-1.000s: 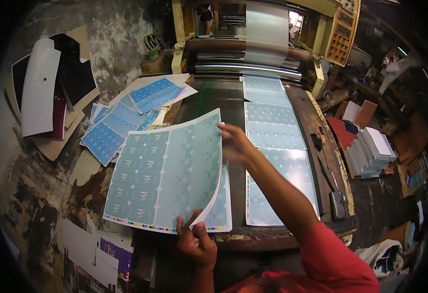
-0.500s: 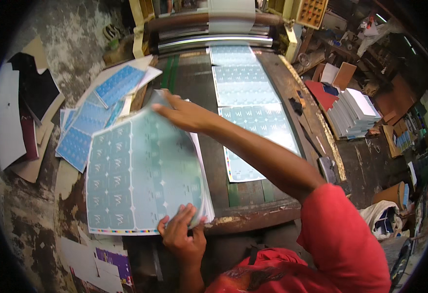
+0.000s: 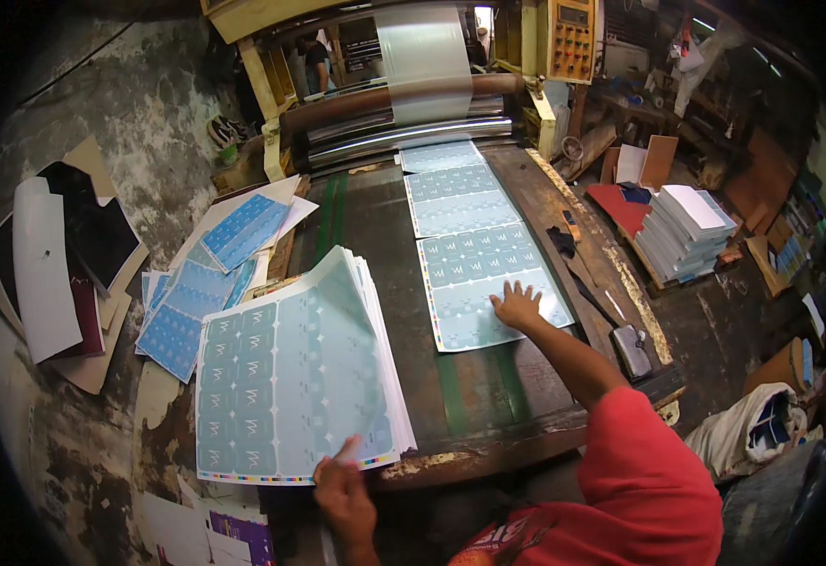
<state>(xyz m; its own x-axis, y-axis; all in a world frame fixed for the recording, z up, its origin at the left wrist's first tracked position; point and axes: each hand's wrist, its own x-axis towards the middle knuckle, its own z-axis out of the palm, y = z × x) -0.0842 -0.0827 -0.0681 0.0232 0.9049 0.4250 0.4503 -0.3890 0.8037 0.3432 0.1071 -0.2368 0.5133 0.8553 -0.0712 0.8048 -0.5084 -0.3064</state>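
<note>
My right hand [image 3: 519,307] lies spread on the nearest of several pale blue-green printed sheets [image 3: 451,316], which run in a line up the feed table towards the rollers. Nothing is gripped in it. At the lower right edge of a stack of similar printed sheets [image 3: 281,387] is my left hand [image 3: 345,495], one finger by the sheet edge. Blur hides whether it pinches any paper. The stack's far right corner curls upward, and its white page edges fan out on the right side.
Metal rollers [image 3: 413,132] and clear film [image 3: 422,57] span the machine ahead, with a button panel [image 3: 571,42] at its right. Loose blue sheets [image 3: 187,302] lie left of the stack. A pile of paper blocks [image 3: 686,231] stands to the right. Someone [image 3: 317,66] is behind the machine.
My right hand has gone from the stack's far edge to the nearest sheet on the feed table. My left hand stays by the stack's near edge. The view has tilted upward.
</note>
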